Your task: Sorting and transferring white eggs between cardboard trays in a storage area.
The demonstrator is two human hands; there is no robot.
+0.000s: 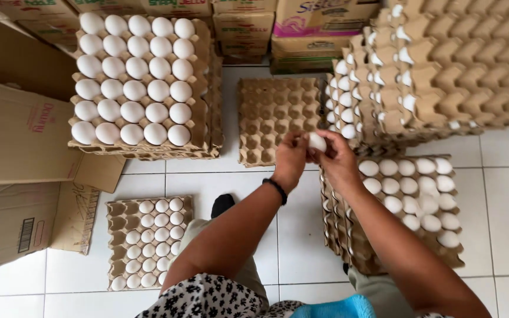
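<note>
My left hand [290, 158] and my right hand [338, 160] meet in the middle of the view, both gripping one white egg [316, 142] between their fingers. A black band circles my left wrist. Just beyond the hands lies an empty brown egg tray [275, 118] on the tiled floor. Under my right forearm stands a stack of trays topped with white eggs [410, 197].
A full tray of white eggs [134, 79] tops a stack at upper left. A partly filled tray of smaller eggs [148, 241] lies at lower left. A tall leaning stack of egg trays [443, 70] fills the upper right. Flattened cardboard [19, 153] lies left; boxes line the back.
</note>
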